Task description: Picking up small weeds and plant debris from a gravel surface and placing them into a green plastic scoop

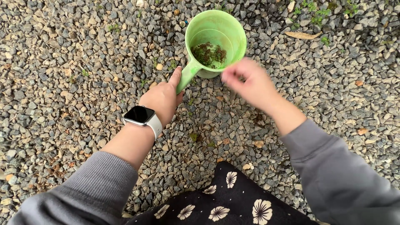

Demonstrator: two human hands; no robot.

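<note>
Left hand [163, 98] lay palm-down, closed around the green scoop [215, 41] handle on gravel [62, 62]. Right hand [250, 82] hovered beside the rim, blurred; fingers' state could not be told.

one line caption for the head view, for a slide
Left hand grips the handle of a green scoop holding plant bits on gravel; right hand blurred beside it.

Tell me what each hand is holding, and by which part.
The left hand holds the green scoop by its handle. The right hand is blurred beside the rim; any hold cannot be told.
</note>
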